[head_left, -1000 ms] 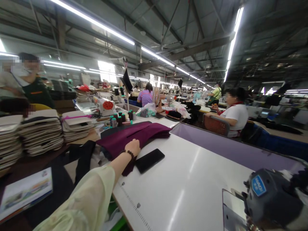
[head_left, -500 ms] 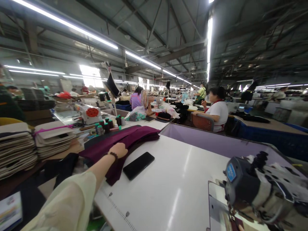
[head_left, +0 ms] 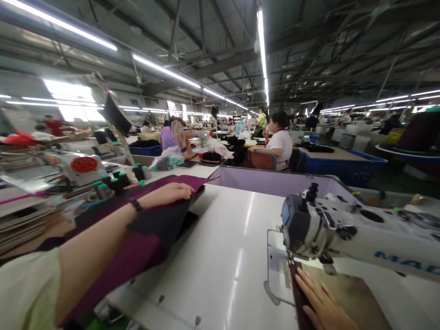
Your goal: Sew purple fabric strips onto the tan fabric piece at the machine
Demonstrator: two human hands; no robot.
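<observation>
My left hand [head_left: 170, 192] reaches forward over a stack of purple fabric [head_left: 137, 250] at the left of the white table [head_left: 227, 247]. Its fingers lie along the top piece, and that piece's dark underside [head_left: 161, 222] hangs lifted beneath my wrist, so the hand appears to grip it. My right hand [head_left: 323, 305] rests flat, fingers spread, on a brown fabric piece [head_left: 350, 293] with a dark purple edge, just below the needle of the grey-and-white sewing machine [head_left: 309, 224].
Dark thread cones [head_left: 117, 181] and a white machine with a red disc [head_left: 80, 165] stand behind the fabric. Stacked flat pieces [head_left: 20, 220] lie at far left. A purple-lined trough [head_left: 275, 181] borders the table's far edge. A person in a white shirt [head_left: 280, 142] sits beyond.
My view has swung right, bringing the sewing machine and my right hand into sight. My left hand has lifted the top purple piece; its flap now covers the black phone.
</observation>
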